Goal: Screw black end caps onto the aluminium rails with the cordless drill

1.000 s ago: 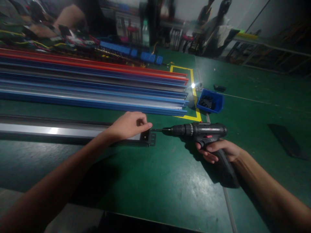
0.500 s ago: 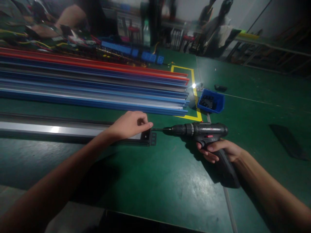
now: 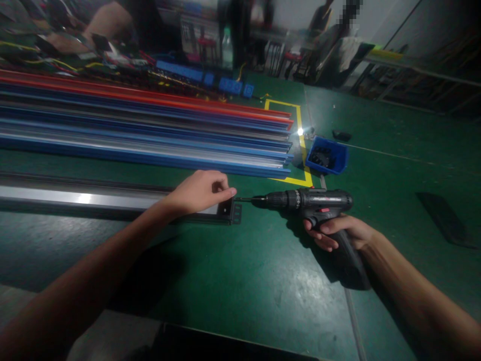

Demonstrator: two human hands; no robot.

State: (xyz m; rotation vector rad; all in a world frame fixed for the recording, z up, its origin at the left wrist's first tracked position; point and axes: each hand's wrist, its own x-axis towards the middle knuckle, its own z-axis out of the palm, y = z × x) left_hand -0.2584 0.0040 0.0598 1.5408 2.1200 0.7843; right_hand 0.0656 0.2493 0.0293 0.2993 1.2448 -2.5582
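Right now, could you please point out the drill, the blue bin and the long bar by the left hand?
Drill point(image 3: 326, 199), head view: on its housing.
Blue bin point(image 3: 341, 158), head view: its right-hand wall.
Long bar point(image 3: 99, 200), head view: its silver strip.

In dim light, a pale grey wall behind red stools and a metal-framed bench at right.
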